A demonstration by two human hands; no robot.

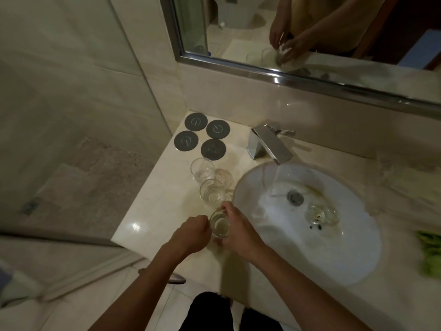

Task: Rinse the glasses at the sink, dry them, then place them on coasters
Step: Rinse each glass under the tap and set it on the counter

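Fingers (223, 207) gripping glass (220, 226) — counter's edge (133, 225)

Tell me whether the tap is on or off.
On. A stream of water falls from the spout of the faucet into the sink, landing just left of the drain.

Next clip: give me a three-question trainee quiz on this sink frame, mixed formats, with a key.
1. True or false: a glass already stands on one of the coasters.
2. How many dark coasters lie on the counter?
3. Where is the one glass lying on its side? A) in the basin B) on a coaster C) beside the tap

Key: 1 false, all coasters are bare. 2 four. 3 A, the tipped glass lies near the drain.
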